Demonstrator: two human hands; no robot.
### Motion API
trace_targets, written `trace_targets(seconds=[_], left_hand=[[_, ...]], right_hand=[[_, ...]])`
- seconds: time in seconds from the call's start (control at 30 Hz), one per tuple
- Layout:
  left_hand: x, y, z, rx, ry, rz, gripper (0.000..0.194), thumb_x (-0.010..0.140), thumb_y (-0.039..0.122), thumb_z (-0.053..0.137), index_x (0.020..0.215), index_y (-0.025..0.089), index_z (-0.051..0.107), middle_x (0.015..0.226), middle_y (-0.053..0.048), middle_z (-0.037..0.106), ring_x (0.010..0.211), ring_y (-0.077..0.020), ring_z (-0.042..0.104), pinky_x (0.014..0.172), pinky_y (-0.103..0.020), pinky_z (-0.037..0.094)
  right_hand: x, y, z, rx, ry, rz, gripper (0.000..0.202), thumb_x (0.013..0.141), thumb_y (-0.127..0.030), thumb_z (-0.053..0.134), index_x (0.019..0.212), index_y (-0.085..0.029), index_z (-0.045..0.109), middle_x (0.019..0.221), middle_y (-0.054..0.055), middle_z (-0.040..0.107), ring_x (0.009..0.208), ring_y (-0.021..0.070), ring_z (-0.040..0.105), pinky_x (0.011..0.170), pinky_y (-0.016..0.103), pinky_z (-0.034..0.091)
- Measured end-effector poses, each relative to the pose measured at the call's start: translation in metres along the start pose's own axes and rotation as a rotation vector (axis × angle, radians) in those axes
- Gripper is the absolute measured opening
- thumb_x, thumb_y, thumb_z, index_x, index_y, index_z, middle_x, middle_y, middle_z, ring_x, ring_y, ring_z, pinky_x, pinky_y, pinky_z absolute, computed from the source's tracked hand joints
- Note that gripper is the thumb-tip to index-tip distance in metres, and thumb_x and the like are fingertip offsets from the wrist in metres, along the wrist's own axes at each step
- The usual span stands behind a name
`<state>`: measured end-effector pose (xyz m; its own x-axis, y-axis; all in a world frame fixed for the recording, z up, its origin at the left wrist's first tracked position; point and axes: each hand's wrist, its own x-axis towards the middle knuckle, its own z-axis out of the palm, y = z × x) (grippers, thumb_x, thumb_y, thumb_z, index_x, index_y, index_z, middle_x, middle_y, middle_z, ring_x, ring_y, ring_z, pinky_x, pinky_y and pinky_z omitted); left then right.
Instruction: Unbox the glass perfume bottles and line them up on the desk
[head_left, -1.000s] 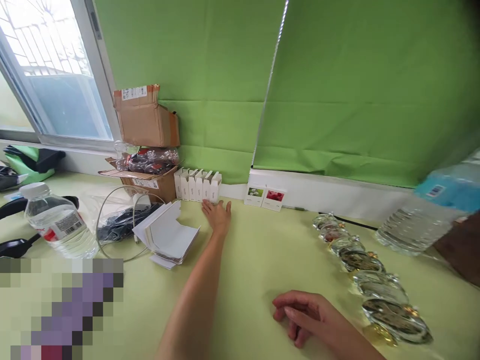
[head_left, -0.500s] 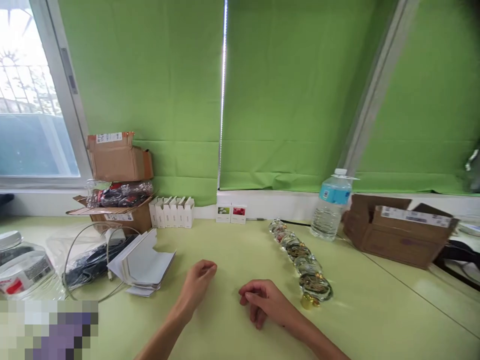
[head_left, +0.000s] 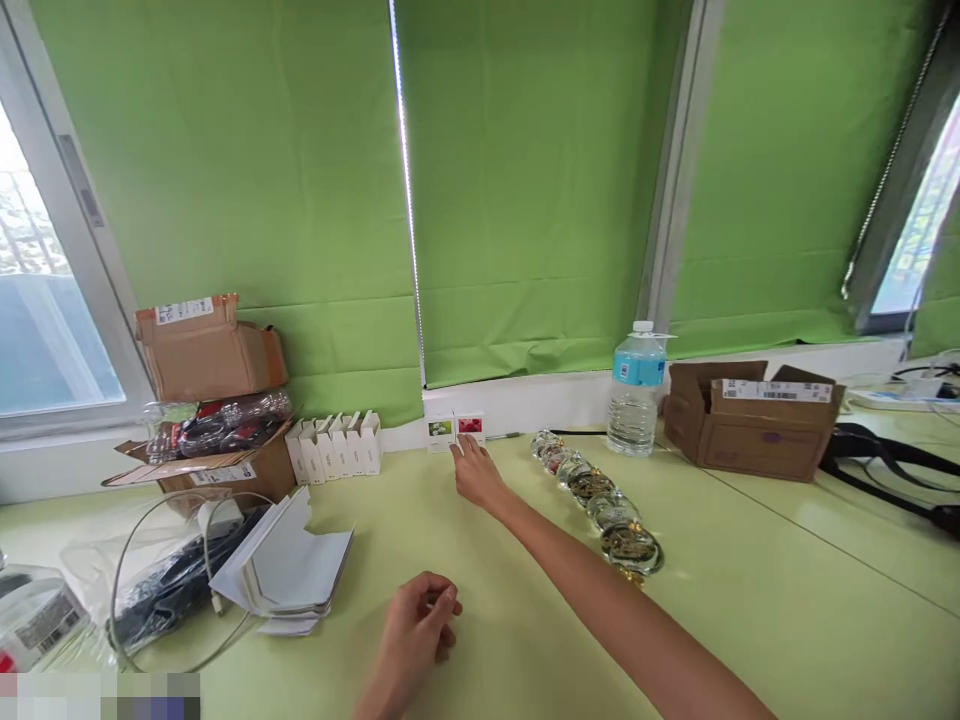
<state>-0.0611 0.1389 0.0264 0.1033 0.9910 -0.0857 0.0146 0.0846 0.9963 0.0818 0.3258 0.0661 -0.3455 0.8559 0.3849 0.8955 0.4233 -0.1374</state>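
Cards [head_left: 441, 430] stood against the wall [head_left: 547, 398] in the head view, right at your right hand [head_left: 478, 475]; whether it gripped one, I couldn't tell. Your left hand [head_left: 422, 622], loosely curled, half-open, was well apart from them.

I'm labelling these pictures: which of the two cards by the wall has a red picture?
The card on the right, partly covered by the right hand: its picture is red, while the card on the left shows white on green.
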Motion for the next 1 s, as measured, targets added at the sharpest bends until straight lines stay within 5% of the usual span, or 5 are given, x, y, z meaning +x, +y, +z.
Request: trace_targets(seconds=[0.17,0.33,0.53,0.77,1.0], left_hand=[[0.005,-0.006,-0.002,0.032,-0.052,-0.020,0.044,0.069,0.058,0.062,0.080,0.016,0.054,0.076,-0.003,0.060,0.049,-0.0078,0.051,0.041,-0.019,0.033],[0.016,-0.024,-0.002,0.008,-0.079,-0.002,0.047,0.067,0.061,0.062,0.082,0.017,0.054,0.075,-0.002,0.060,0.043,-0.0059,0.048,0.038,-0.019,0.028],[0.019,-0.029,-0.001,0.091,-0.058,0.003,0.046,0.068,0.061,0.062,0.080,0.017,0.056,0.072,-0.001,0.060,0.046,-0.0072,0.051,0.037,-0.018,0.029],[0.015,-0.022,-0.003,0.045,-0.032,0.028,0.050,0.064,0.065,0.062,0.077,0.018,0.055,0.071,-0.002,0.060,0.044,-0.0077,0.050,0.036,-0.019,0.031],[0.016,-0.023,-0.008,0.122,0.053,0.087,0.048,0.065,0.065,0.059,0.076,0.018,0.055,0.069,-0.003,0.060,0.044,-0.0097,0.051,0.037,-0.020,0.030]], right_hand=[[0.064,-0.004,0.009,-0.108,0.039,-0.037,0.075,0.074,-0.006,0.049,0.144,-0.004,0.021,0.153,0.020,0.016,0.141,0.0322,0.004,0.110,0.049,0.010],[0.079,-0.005,0.016,-0.172,0.063,-0.044,0.076,0.075,-0.013,0.053,0.143,-0.004,0.021,0.147,0.022,0.030,0.138,0.0327,0.015,0.110,0.050,0.007],[0.062,-0.010,0.018,-0.225,0.086,-0.067,0.064,0.078,-0.007,0.049,0.140,-0.004,0.029,0.139,0.023,0.039,0.132,0.0317,0.028,0.111,0.049,0.000],[0.030,-0.009,0.000,-0.184,-0.024,-0.086,0.034,0.080,-0.002,0.047,0.112,-0.009,0.056,0.106,0.018,0.064,0.106,0.0259,0.056,0.095,0.036,0.033],[-0.056,-0.010,-0.048,-0.080,0.007,-0.100,0.029,0.085,-0.034,0.053,0.111,-0.021,0.057,0.105,0.008,0.066,0.099,0.0228,0.058,0.084,0.029,0.039]])
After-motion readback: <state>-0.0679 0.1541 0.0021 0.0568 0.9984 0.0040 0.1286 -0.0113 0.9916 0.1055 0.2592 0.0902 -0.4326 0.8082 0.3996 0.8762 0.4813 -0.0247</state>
